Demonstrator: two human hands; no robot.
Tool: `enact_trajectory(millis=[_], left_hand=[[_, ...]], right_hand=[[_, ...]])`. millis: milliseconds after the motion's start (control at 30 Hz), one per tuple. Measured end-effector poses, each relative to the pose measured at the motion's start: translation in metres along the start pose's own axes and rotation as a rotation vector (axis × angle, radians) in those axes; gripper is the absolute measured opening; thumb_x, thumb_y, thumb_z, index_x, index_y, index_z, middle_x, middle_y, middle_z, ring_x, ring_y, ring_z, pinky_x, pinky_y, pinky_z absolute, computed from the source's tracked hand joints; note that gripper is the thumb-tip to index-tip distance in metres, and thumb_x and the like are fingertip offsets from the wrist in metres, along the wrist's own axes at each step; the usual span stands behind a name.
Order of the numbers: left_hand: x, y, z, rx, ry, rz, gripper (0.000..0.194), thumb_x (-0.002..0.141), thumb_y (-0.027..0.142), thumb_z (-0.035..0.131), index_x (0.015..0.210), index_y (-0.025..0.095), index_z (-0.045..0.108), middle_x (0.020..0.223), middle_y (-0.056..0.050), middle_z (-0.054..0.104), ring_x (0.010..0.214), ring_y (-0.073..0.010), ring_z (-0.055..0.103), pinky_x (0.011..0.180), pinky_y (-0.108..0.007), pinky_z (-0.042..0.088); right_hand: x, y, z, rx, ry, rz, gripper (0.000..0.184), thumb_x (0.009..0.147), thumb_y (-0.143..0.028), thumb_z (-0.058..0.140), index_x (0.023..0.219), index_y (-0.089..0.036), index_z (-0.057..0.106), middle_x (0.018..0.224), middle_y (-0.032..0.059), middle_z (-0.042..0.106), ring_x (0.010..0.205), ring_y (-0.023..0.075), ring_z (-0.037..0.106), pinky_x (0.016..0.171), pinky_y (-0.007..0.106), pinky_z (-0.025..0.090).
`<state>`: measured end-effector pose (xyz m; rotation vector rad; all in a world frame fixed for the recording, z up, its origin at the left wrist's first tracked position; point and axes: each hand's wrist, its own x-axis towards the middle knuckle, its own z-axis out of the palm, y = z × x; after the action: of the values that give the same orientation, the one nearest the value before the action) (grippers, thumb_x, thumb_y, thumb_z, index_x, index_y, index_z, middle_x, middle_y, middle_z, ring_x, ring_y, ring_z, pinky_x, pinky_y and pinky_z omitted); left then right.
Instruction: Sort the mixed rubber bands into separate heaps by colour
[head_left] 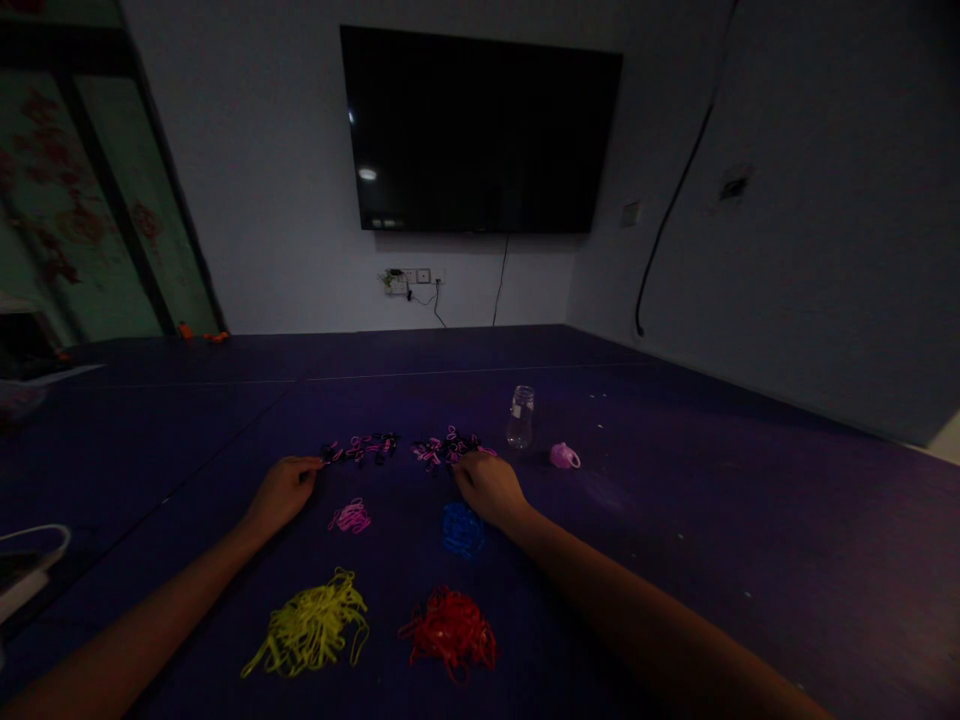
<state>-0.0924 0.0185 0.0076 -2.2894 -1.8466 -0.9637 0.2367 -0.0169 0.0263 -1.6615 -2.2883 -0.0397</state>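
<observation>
My left hand (pixel 285 490) is closed in a pinch at the left end of a loose pile of pink and black rubber bands (pixel 366 448). What sits between its fingertips is too small and dark to make out. At a second pink and black pile (pixel 442 448), my right hand (pixel 489 484) is curled with its fingertips down among the bands, partly hidden. Closer to me lie a small heap of pink bands (pixel 351 516) and a blue heap (pixel 462 530) beside my right wrist. Nearest are a yellow heap (pixel 311 628) and a red heap (pixel 451 632).
A clear bottle (pixel 521 420) stands beyond my right hand, with a pink ringed cap (pixel 564 457) to its right. A white object with a cable (pixel 34 585) lies at the left edge. Orange items (pixel 206 335) sit far left on the dark purple surface (pixel 675 480).
</observation>
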Motion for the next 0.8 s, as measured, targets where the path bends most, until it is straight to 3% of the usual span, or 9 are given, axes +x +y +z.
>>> enact_trajectory(millis=[500,700,800], left_hand=[[0.000,0.001,-0.001,0.033,0.004,0.072,0.032,0.069,0.021,0.041,0.077,0.019,0.072,0.094,-0.009,0.072,0.090,-0.0237,0.065,0.086,-0.039,0.050],[-0.005,0.016,-0.010,-0.096,0.140,0.071,0.025,0.074,0.028,0.047,0.077,0.022,0.071,0.093,-0.005,0.072,0.089,-0.0220,0.064,0.085,-0.038,0.050],[-0.010,0.031,-0.013,-0.222,0.066,0.144,0.023,0.074,0.029,0.050,0.075,0.022,0.071,0.088,-0.004,0.072,0.084,-0.0201,0.065,0.083,-0.036,0.051]], right_hand=[[0.001,-0.001,-0.001,-0.001,-0.004,-0.001,0.029,0.091,-0.026,0.037,0.089,-0.017,0.064,0.095,0.0071,0.067,0.088,0.0165,0.061,0.072,0.023,0.039],[0.000,-0.002,-0.003,0.000,-0.012,-0.011,0.029,0.092,-0.025,0.037,0.088,-0.016,0.064,0.095,0.0079,0.067,0.089,0.0168,0.061,0.073,0.023,0.038],[-0.001,-0.002,-0.003,0.006,-0.012,-0.009,0.029,0.091,-0.024,0.037,0.088,-0.016,0.065,0.095,0.0080,0.067,0.090,0.0168,0.061,0.074,0.023,0.038]])
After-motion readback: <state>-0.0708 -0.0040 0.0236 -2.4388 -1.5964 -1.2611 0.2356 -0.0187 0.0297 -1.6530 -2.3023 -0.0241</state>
